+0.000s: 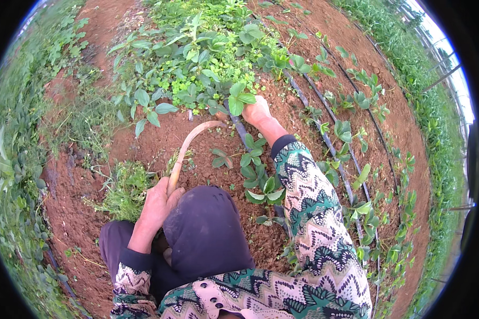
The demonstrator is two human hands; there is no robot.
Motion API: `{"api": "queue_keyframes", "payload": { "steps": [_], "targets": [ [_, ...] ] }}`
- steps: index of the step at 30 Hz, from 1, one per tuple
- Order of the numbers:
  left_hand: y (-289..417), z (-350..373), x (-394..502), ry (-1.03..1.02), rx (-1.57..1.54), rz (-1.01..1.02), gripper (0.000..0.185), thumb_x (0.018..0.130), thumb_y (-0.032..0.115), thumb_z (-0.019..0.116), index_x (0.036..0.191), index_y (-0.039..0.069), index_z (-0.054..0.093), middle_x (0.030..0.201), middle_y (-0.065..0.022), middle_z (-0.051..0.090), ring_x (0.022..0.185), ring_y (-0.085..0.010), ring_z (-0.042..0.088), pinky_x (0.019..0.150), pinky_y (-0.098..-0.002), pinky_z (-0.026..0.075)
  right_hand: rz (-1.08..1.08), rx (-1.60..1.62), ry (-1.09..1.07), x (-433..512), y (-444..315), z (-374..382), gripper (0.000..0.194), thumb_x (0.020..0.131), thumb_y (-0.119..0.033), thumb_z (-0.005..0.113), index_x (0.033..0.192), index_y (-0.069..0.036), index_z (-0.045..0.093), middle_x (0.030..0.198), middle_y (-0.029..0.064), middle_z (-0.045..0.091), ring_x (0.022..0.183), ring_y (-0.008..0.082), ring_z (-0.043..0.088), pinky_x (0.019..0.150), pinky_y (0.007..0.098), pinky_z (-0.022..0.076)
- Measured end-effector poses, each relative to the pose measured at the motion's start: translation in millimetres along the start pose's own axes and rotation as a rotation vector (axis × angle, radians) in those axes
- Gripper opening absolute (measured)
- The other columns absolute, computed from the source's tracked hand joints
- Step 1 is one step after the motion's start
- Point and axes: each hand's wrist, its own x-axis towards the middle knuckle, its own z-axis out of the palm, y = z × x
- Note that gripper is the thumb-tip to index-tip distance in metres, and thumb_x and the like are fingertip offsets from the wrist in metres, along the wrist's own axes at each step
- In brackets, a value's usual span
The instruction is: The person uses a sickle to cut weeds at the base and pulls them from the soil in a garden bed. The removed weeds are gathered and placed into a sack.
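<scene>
My left hand (156, 205) is wrapped around a tool's curved wooden handle (179, 159), just left of my knee. The handle arcs up and right, its far end close to a black drip line (237, 124); no blade is plainly visible. A clump of feathery green weeds (125, 193) is beside my left hand; whether the hand touches it is unclear. Reaching ahead, my right hand (256, 111) is curled low beside a bright green three-part strawberry leaf (236, 99). Its fingertips are hidden, so I cannot see what they grip. Strawberry plants (265, 191) grow below it.
Dense weeds (199, 60) cover the bed ahead. More drip lines (327, 139) run through strawberry rows on the right, over reddish soil (417, 159). Thick greenery (16, 223) borders the left, and tall grass (439, 151) the far right. My bent knee (207, 227) is close below the handle.
</scene>
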Motion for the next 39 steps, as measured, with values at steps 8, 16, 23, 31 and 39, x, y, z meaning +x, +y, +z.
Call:
{"api": "queue_keyframes", "payload": {
  "steps": [8,16,23,31,39],
  "targets": [
    [-1.0,39.8,74.4,0.053,0.186,0.163,0.027,0.087,0.017,0.059,0.092,-0.001,0.04,0.072,-0.0284,0.059,0.069,-0.0466,0.061,0.061,-0.0558,0.046,-0.148,0.026,0.192,-12.9,0.5,-2.0,0.021,0.089,-0.025,0.052,0.086,-0.006,0.063,0.078,0.018,0.066,0.076,0.0374,0.064,0.067,0.0463,0.0512],
    [42.7,46.5,115.6,-0.266,-0.086,-0.179,0.023,0.088,0.012,0.048,0.097,-0.008,0.04,0.073,-0.0173,0.057,0.052,-0.0225,0.062,0.041,-0.0378,0.05,-0.121,0.098,0.308,-13.3,8.4,14.5,0.021,0.083,-0.022,0.062,0.076,-0.002,0.058,0.067,0.0218,0.062,0.066,0.0414,0.062,0.062,0.0492,0.0501],
    [68.3,23.3,102.3,-0.394,-0.196,-0.341,0.015,0.087,0.01,0.049,0.095,0.001,0.041,0.069,-0.0061,0.049,0.048,-0.0151,0.053,0.04,-0.0335,0.047,-0.217,0.223,0.39,-20.8,14.2,12.3,0.009,0.084,-0.013,0.061,0.081,-0.004,0.06,0.069,0.0197,0.061,0.066,0.041,0.06,0.057,0.0452,0.0484],
    [80.2,-16.5,97.5,-0.507,-0.194,-0.333,0.016,0.087,0.014,0.051,0.092,0.001,0.042,0.063,-0.0058,0.051,0.044,-0.0165,0.052,0.038,-0.0328,0.045,-0.16,0.606,0.433,-70.1,12.0,-31.1,0.018,0.088,-0.017,0.062,0.078,-0.004,0.057,0.059,0.0126,0.059,0.05,0.03,0.06,0.049,0.0394,0.047],
    [69.6,10.0,89.7,-0.245,-0.12,-0.304,0.02,0.087,0.016,0.052,0.09,-0.001,0.042,0.066,-0.0089,0.053,0.048,-0.0168,0.057,0.038,-0.0335,0.047,-0.194,-0.249,0.086,-81.3,96.4,-105.1,0.023,0.089,-0.023,0.063,0.08,-0.003,0.057,0.062,0.0127,0.059,0.048,0.0255,0.056,0.045,0.0371,0.0437]
  ]
}}
